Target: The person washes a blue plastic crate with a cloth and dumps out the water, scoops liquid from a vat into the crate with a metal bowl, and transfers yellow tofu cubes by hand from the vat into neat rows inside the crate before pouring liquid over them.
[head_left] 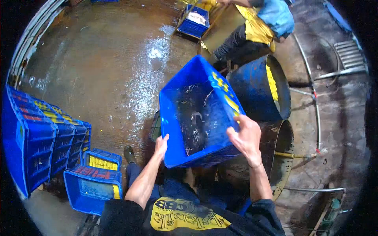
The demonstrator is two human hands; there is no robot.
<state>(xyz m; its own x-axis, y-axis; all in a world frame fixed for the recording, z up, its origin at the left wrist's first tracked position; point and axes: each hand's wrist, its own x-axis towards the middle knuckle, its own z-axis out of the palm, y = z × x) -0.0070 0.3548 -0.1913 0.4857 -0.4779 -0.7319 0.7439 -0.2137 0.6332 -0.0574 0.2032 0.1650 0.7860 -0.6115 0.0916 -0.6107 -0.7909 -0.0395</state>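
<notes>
I hold a blue plastic crate (pixel 173 129) in front of me, tilted, with its inside turned up toward me. The bottom looks dark and shiny with wet; whether water stands in it I cannot tell. My left hand (pixel 160 146) grips the crate's near left side, its thumb up along the wall and the other fingers hidden. On the opposite side, my right hand (pixel 247 135) is closed over the right rim, beside yellow markings on the outer wall.
Blue crates (pixel 39 141) are stacked at left, near smaller blue crates (pixel 92 192). Right of me stand a dark blue drum (pixel 252 86) with yellow inside and another open drum (pixel 284 157). A person (pixel 260 23) bends near a filled blue crate (pixel 193 27). The floor (pixel 98 70) is wet; pipes (pixel 318 122) run along it.
</notes>
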